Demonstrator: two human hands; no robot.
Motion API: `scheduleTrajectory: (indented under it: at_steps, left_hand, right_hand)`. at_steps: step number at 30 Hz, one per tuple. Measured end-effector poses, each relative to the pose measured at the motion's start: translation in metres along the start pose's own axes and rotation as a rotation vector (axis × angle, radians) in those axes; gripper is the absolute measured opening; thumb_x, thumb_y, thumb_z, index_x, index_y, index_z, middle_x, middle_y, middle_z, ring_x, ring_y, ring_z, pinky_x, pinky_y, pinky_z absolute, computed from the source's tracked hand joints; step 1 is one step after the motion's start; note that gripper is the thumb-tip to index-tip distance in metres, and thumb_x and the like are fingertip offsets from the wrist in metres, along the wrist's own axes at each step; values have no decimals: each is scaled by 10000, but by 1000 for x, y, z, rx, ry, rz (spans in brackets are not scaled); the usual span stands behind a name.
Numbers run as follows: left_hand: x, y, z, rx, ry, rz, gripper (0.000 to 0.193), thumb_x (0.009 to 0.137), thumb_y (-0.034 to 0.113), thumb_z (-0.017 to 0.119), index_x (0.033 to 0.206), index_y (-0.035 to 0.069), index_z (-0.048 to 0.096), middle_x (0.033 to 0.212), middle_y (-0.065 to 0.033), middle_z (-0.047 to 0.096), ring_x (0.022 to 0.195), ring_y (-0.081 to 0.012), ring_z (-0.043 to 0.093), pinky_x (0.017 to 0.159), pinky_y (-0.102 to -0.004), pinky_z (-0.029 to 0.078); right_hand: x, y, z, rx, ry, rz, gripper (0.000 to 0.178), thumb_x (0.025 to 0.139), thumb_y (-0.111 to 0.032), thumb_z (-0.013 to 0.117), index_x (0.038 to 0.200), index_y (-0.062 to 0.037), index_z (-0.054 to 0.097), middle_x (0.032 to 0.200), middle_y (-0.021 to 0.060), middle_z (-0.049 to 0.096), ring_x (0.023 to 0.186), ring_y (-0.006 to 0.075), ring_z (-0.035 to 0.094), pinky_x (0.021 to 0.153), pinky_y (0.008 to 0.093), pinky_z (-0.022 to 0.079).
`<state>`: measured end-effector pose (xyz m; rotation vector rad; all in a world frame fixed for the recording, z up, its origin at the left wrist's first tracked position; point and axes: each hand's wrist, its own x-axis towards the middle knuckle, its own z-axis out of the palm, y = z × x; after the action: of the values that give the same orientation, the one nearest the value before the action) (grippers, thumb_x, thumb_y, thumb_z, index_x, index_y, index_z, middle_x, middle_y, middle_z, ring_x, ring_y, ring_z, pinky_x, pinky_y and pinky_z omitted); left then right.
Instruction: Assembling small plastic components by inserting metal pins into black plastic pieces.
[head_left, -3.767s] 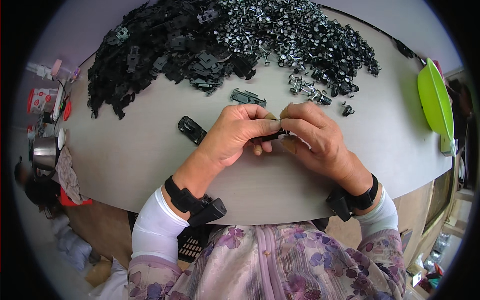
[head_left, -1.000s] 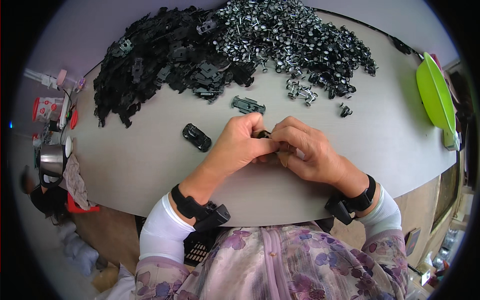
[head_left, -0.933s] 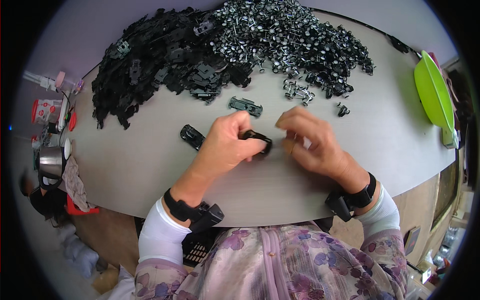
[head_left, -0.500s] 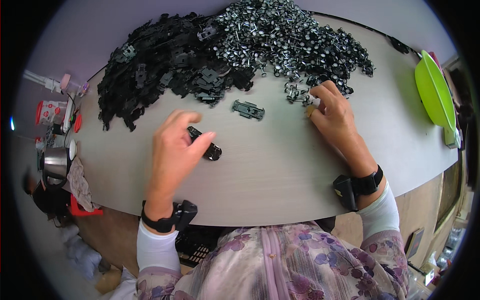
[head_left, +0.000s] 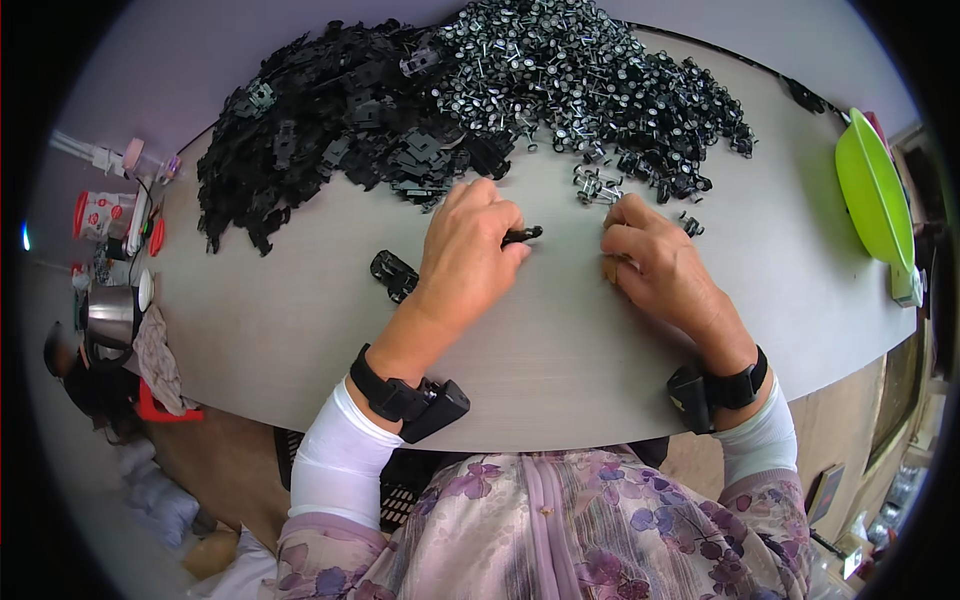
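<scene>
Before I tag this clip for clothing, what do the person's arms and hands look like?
Black straps with boxy black devices circle both wrists. White undersleeves emerge from pale sleeves with purple flowers. A small tan cover shows on the right fingers.

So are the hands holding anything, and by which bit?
The left hand holds a dark plastic piece by its covered left part; the right end pokes out. Whether the right hand holds anything can't be told.
</scene>
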<state>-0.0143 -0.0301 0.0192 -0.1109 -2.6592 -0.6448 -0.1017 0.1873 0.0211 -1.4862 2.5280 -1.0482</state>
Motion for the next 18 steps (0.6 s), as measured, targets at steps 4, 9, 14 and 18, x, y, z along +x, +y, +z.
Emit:
scheduleTrajectory:
  at_steps: [4, 9, 14, 18]
  left_hand:
    - [-4, 18, -2, -405, -78, -181, 211, 710, 20, 780, 868, -6, 642, 770, -40, 599, 676, -145, 608, 579, -273, 460]
    - [-4, 15, -1, -1280, -380, -682, 156, 792, 72, 764, 894, 44, 649, 726, -8, 633, 511, -66, 537, 460, -187, 388]
    - [-8, 12, 6, -1506, -446, -658, 159, 803, 63, 745, 913, 22, 638, 757, -39, 647, 538, -66, 534, 488, -182, 397]
    - [-7, 11, 4, -1663, -471, -732, 118, 851, 82, 693, 916, 8, 628, 810, -92, 674, 552, -66, 524, 516, -181, 416]
  right_hand:
    - [3, -3, 1, 151, 121, -60, 191, 696, 28, 686, 860, -8, 594, 960, 120, 586, 850, 303, 605, 698, 370, 500]
    - [1, -15, 4, 238, 228, -228, 278, 647, 40, 735, 875, -40, 597, 987, 101, 600, 848, 283, 589, 697, 364, 493]
    - [4, -19, 11, 184, 227, -317, 289, 634, 51, 740, 866, -50, 600, 965, 89, 601, 824, 269, 575, 690, 352, 487]
    - [1, -19, 10, 234, 190, -257, 243, 629, 62, 741, 795, -44, 600, 929, 84, 591, 815, 260, 581, 672, 336, 488]
